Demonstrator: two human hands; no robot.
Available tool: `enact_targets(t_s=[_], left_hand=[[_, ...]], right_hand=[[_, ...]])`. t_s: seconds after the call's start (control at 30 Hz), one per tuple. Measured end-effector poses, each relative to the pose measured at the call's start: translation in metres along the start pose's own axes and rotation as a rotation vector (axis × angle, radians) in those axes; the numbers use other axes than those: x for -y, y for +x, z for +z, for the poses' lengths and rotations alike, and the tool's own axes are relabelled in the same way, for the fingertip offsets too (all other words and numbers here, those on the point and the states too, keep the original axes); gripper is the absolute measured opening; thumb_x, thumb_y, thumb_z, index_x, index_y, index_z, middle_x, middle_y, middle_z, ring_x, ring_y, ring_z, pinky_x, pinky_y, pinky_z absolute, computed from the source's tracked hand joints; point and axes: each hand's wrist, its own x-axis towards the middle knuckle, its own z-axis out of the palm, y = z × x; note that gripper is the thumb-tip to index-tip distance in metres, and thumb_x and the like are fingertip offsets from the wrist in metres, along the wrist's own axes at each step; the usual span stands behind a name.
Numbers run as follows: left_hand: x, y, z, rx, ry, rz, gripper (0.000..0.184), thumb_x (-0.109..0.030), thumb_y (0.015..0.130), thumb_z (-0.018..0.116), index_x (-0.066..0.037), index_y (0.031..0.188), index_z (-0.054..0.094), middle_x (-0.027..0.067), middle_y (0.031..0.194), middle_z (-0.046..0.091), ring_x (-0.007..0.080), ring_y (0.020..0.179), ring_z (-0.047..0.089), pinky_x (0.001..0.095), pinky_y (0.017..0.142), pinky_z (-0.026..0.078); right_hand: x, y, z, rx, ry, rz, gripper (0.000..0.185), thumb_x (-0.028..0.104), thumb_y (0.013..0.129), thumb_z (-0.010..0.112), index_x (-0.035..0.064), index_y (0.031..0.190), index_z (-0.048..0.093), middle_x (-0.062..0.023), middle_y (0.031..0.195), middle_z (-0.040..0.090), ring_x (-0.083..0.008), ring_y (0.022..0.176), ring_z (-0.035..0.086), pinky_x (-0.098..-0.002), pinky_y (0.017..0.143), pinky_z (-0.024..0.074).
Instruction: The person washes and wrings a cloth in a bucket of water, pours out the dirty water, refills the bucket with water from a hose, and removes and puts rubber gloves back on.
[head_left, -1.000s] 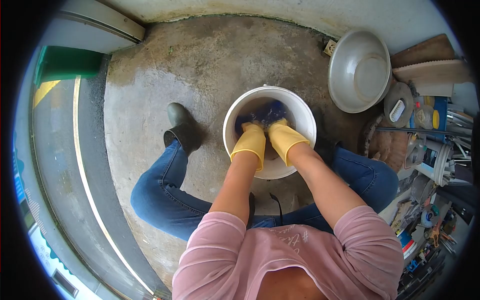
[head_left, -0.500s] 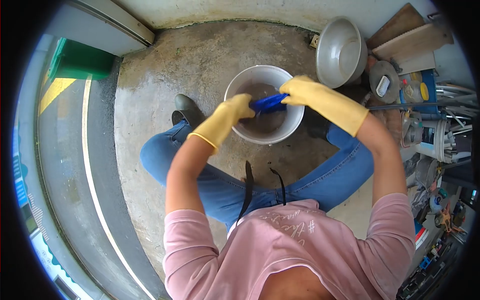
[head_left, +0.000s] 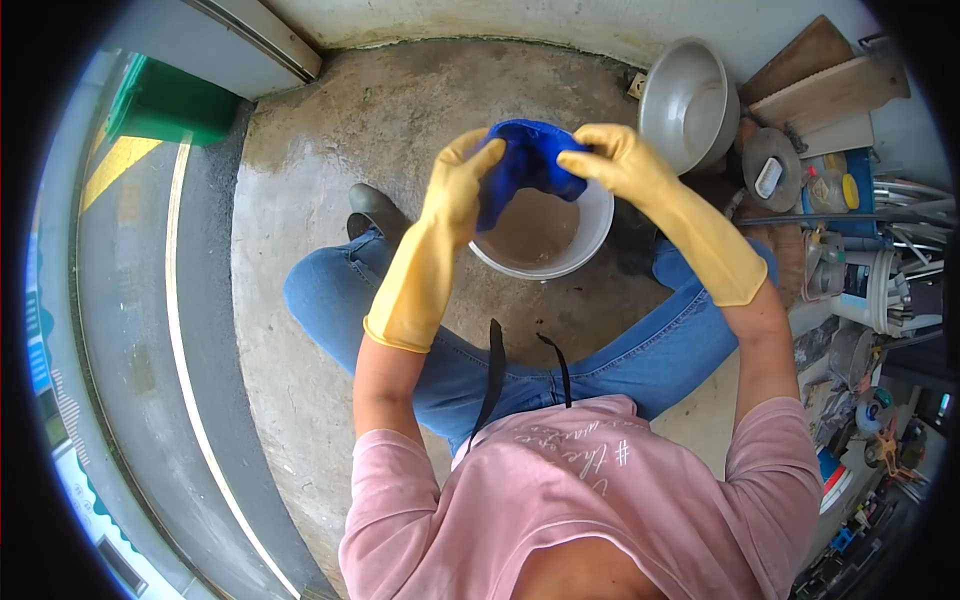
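Observation:
A wet-looking blue cloth is spread between my two hands above a white bucket. My left hand, in a long yellow rubber glove, pinches the cloth's left side. On the opposite side, my right hand, gloved the same way, grips the cloth's edge between thumb and fingers. The cloth sags in folds, and its left end hangs lowest. Murky brown water stands in the bucket. The cloth and my hands hide the bucket's far rim.
My bent legs in jeans flank the bucket on the wet concrete floor. A metal basin leans at the back right, near wooden boards. Jars, pipes and tools crowd the right side. A green bin stands far left by the road.
Both hands have risen from the bucket, lifting the blue cloth out of it. The cloth, bunched and stretched narrow before, now opens wider above the rim.

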Motion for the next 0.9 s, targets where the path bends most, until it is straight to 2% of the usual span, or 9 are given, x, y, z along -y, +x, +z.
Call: enact_targets(t_s=[0.1,0.17,0.37,0.53,0.6,0.7,0.77,0.83,0.9], left_hand=[[0.009,0.000,0.009,0.092,0.009,-0.064,0.033,-0.012,0.092,0.064,-0.004,0.124,0.062,0.0040,0.094,0.070,0.0106,0.073,0.065,0.0245,0.064,0.053],[0.009,0.002,0.008,0.280,0.050,-0.014,0.055,-0.015,0.085,0.070,-0.005,0.136,0.053,0.0071,0.110,0.067,0.0147,0.088,0.066,0.0280,0.076,0.054],[0.023,0.002,0.024,0.051,0.765,0.164,0.093,-0.023,0.066,0.087,-0.003,0.144,0.039,0.0175,0.132,0.058,0.0270,0.122,0.058,0.0361,0.099,0.048],[0.025,0.002,0.029,-0.042,0.806,0.072,0.048,-0.013,0.078,0.073,-0.012,0.124,0.062,0.0134,0.109,0.071,0.0273,0.106,0.068,0.0355,0.089,0.051],[0.017,0.000,0.031,-0.032,0.815,0.032,0.046,-0.013,0.077,0.073,-0.011,0.122,0.063,0.0131,0.105,0.072,0.0264,0.102,0.069,0.0354,0.086,0.051],[0.012,-0.001,0.028,-0.042,0.764,0.035,0.040,-0.019,0.078,0.077,-0.008,0.114,0.067,0.0116,0.093,0.073,0.0232,0.087,0.070,0.0348,0.079,0.052],[0.023,0.002,0.017,-0.070,0.711,0.082,0.038,-0.022,0.078,0.079,-0.007,0.111,0.068,0.0111,0.089,0.072,0.0217,0.082,0.069,0.0342,0.076,0.052],[0.021,-0.004,0.014,-0.130,0.715,0.011,0.034,-0.021,0.078,0.079,-0.007,0.108,0.069,0.0107,0.086,0.071,0.0188,0.079,0.068,0.0325,0.073,0.051],[0.015,-0.007,0.012,-0.113,0.661,-0.117,0.032,-0.017,0.079,0.078,-0.007,0.108,0.069,0.0099,0.085,0.071,0.0178,0.079,0.068,0.0322,0.071,0.051]], right_hand=[[0.007,0.002,0.014,0.076,-0.140,0.061,0.025,0.025,0.093,0.067,0.0005,0.096,0.071,-0.0010,0.077,0.067,-0.0063,0.070,0.057,-0.0259,0.064,0.0444],[0.003,0.008,0.016,0.082,-0.092,0.075,0.029,0.027,0.094,0.065,-0.0011,0.099,0.070,-0.0054,0.082,0.069,-0.0110,0.074,0.060,-0.0290,0.068,0.0459],[0.008,0.002,0.027,0.152,-0.379,-0.177,0.033,0.029,0.094,0.061,-0.0029,0.091,0.068,-0.0182,0.091,0.068,-0.0339,0.082,0.063,-0.0400,0.074,0.0468],[0.014,-0.006,0.030,0.145,-0.551,-0.335,0.025,0.024,0.090,0.064,-0.0007,0.087,0.068,-0.0179,0.085,0.067,-0.0366,0.076,0.063,-0.0397,0.068,0.0501],[0.009,-0.006,0.030,0.036,-0.568,-0.433,0.024,0.027,0.089,0.066,0.0036,0.084,0.069,-0.0156,0.077,0.068,-0.0353,0.069,0.065,-0.0411,0.062,0.0508],[0.020,-0.015,0.030,-0.087,-0.459,-0.393,0.020,0.024,0.088,0.070,0.0041,0.093,0.071,-0.0159,0.081,0.070,-0.0298,0.071,0.069,-0.0360,0.064,0.0535],[0.027,-0.020,0.021,-0.243,-0.279,-0.396,0.024,0.019,0.092,0.069,0.0008,0.108,0.069,-0.0116,0.094,0.074,-0.0149,0.079,0.071,-0.0290,0.070,0.0565],[0.016,-0.019,0.009,-0.371,0.052,-0.136,0.025,0.021,0.095,0.067,-0.0011,0.108,0.069,-0.0107,0.097,0.074,-0.0170,0.083,0.071,-0.0299,0.073,0.0574],[-0.003,-0.016,0.012,-0.291,0.225,0.179,0.048,0.035,0.097,0.063,-0.0063,0.121,0.060,-0.0207,0.111,0.068,-0.0246,0.093,0.070,-0.0337,0.078,0.0586]])
